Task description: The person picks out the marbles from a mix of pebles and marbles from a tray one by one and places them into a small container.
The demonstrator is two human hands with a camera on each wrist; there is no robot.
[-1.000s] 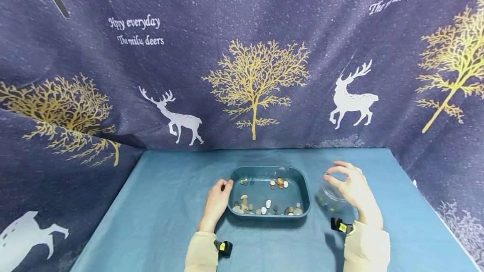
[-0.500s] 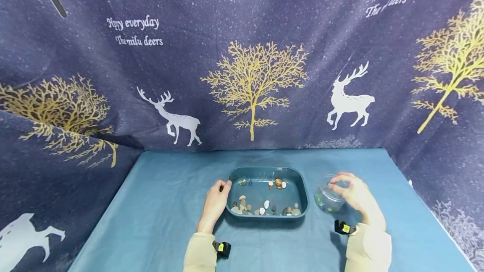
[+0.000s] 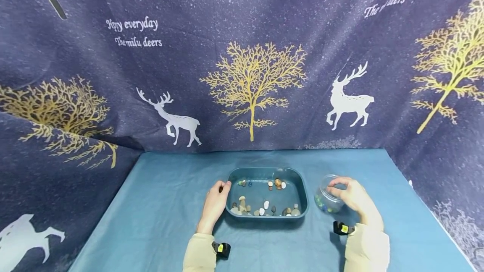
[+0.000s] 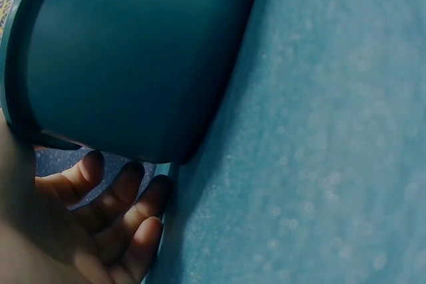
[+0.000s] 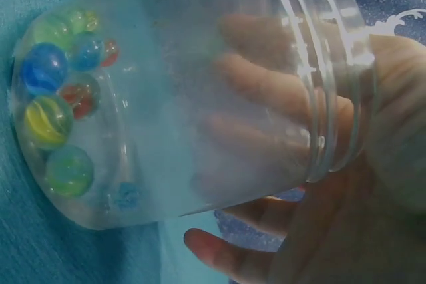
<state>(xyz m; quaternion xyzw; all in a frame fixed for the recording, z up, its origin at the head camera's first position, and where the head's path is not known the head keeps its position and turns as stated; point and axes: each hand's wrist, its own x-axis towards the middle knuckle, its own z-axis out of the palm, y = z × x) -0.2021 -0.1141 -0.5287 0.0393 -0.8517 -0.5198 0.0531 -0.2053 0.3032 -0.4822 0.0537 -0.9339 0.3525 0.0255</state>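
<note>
My left hand (image 3: 214,200) grips the left end of a dark teal rectangular tray (image 3: 264,216), thumb at the rim and fingers curled by the outer wall in the left wrist view. To the right stands a clear plastic jar (image 3: 322,192) with several glass marbles at its bottom, among them a blue marble (image 5: 44,68) and a yellow-streaked marble (image 5: 48,121). Fingers of my right hand (image 3: 353,196) reach in through the jar's mouth, pinched around a faint greenish marble (image 5: 214,46), blurred through the plastic. The other fingers stay outside the jar.
Inside the tray lie pebbles (image 3: 266,205) along the near side and middle. Small marbles (image 3: 243,183) and brown and white stones (image 3: 278,183) lie near its far wall. A patterned dark curtain (image 3: 170,62) rises behind the blue tablecloth (image 3: 166,205).
My right hand has come down from above the jar, and its fingertips have entered the mouth. My left hand keeps its hold on the tray. The view has shifted slightly.
</note>
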